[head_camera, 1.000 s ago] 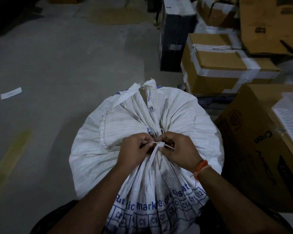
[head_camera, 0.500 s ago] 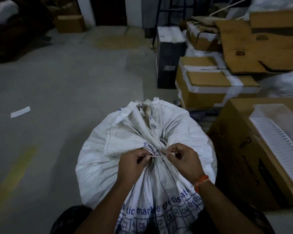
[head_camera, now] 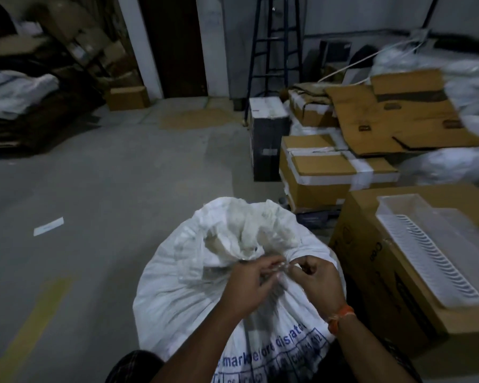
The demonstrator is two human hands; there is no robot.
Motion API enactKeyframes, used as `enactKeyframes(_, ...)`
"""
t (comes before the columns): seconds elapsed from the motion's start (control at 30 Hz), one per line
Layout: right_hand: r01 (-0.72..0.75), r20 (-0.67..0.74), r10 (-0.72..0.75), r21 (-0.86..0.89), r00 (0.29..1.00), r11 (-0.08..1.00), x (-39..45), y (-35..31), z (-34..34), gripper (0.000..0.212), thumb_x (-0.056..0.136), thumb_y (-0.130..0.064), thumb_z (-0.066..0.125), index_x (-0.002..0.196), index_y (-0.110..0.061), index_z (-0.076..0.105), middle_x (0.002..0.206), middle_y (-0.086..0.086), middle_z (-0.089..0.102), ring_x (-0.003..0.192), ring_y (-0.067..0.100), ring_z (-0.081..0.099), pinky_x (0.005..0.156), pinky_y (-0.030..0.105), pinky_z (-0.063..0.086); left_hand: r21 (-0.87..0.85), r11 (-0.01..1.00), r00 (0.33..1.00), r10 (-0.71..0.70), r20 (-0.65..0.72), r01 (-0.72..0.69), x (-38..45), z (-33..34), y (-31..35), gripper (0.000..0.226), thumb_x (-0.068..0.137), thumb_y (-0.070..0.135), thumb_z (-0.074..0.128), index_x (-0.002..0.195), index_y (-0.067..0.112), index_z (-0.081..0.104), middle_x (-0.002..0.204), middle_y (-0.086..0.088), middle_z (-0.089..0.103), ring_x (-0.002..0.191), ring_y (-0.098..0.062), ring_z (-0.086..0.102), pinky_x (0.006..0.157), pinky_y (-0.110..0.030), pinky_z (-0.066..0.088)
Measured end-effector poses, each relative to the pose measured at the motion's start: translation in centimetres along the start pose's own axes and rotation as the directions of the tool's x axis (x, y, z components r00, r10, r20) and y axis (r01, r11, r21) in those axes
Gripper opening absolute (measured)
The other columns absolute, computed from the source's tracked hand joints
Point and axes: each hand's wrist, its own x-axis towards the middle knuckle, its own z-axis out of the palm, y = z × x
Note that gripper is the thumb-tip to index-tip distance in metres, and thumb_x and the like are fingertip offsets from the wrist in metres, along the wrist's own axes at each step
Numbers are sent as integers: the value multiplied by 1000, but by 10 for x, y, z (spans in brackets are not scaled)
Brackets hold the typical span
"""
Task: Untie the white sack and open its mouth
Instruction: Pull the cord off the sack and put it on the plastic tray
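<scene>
A full white woven sack (head_camera: 177, 294) with blue print stands on the floor right in front of me. Its gathered neck is bunched at the top, and the loose mouth fabric (head_camera: 244, 230) spreads above the tie. My left hand (head_camera: 249, 286) and my right hand (head_camera: 315, 280) meet at the neck, each pinching an end of the thin white tie (head_camera: 284, 268) between fingertips. An orange band sits on my right wrist. The image is blurred, so the knot itself is hard to make out.
A large cardboard box (head_camera: 398, 305) with a white plastic tray (head_camera: 432, 252) on top stands close on the right. Taped boxes (head_camera: 324, 172) and flattened cardboard (head_camera: 398, 120) lie behind it. A paper strip (head_camera: 48, 226) lies on the concrete floor at left.
The view has tilted up, so the sack sits lower in frame. The mouth fabric above the tie has loosened and spread. Both hands stay on the tie at the neck.
</scene>
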Motion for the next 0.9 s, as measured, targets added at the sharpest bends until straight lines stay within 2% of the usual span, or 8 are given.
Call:
enactKeyframes(0.23, -13, 7, 13, -18, 1000, 1000, -4, -7, -28, 12, 78, -12, 80, 69, -17, 76, 64, -3, 74, 58, 4, 63, 60, 29, 51, -113, 993, 997, -54, -61, 47, 27, 6, 4, 50, 93, 9, 69, 122, 49, 61, 134, 14, 63, 119, 7, 61, 100, -16, 51)
enactKeyframes(0.33, -3, -22, 2, -43, 1000, 999, -4, -10, -31, 11, 78, -14, 80, 68, -19, 76, 63, -4, 73, 56, 8, 65, 56, 33, 52, -89, 993, 996, -77, -46, 73, 33, 7, -4, 38, 93, 7, 69, 127, 23, 67, 138, 18, 54, 114, 21, 57, 92, -5, 46)
enactKeyframes(0.43, -7, -69, 2, -65, 998, 998, -3, -10, -31, 10, 77, -16, 80, 69, -21, 77, 66, -1, 75, 64, 17, 71, 62, 41, 59, -60, 993, 990, -108, -88, 103, 35, 8, -17, 22, 91, 13, 72, 113, 19, 72, 145, 12, 54, 120, 14, 58, 92, -6, 46)
enactKeyframes(0.53, -28, -70, 24, -50, 997, 998, -3, -10, -26, 10, 77, -15, 79, 69, -20, 77, 67, -2, 75, 65, 17, 71, 64, 41, 59, -27, 996, 989, -88, -119, 85, 31, 5, -20, 12, 87, 11, 75, 98, 15, 72, 121, 34, 62, 116, 11, 62, 93, -13, 51)
enactKeyframes(0.67, -55, -41, 55, -2, 998, 998, -3, -11, -16, 13, 77, -10, 79, 68, -18, 77, 69, -5, 76, 66, 11, 70, 67, 36, 59, 142, 988, 985, -31, -171, 55, 26, -2, -24, 10, 81, 23, 77, 91, 22, 73, 95, 13, 72, 92, -1, 68, 83, -24, 57)
enactKeyframes(0.77, -72, -31, 72, 10, 997, 997, -3, -11, -9, 12, 78, -9, 79, 69, -16, 77, 69, -2, 76, 68, 15, 71, 70, 38, 59, 232, 971, 979, -8, -201, 56, 23, -5, -31, 13, 77, 13, 81, 87, 19, 75, 89, 6, 71, 83, 3, 64, 74, -5, 46)
enactKeyframes(0.83, -87, -30, 89, 55, 996, 995, -3, -13, -10, 12, 79, -7, 78, 68, -14, 76, 66, 5, 75, 63, 17, 68, 67, 42, 58, 288, 953, 973, -22, -228, 89, 20, -9, -40, 16, 75, 9, 84, 84, 19, 76, 87, 4, 70, 78, 2, 62, 73, -2, 44)
enactKeyframes(0.9, -91, -27, 94, 103, 995, 990, -3, -16, -14, 14, 80, -4, 76, 68, -11, 76, 63, 11, 72, 58, 14, 64, 60, 40, 54, 330, 929, 963, -81, -259, 167, 17, -18, -59, 13, 76, 12, 83, 83, 21, 77, 86, 1, 71, 76, -10, 67, 74, -17, 54)
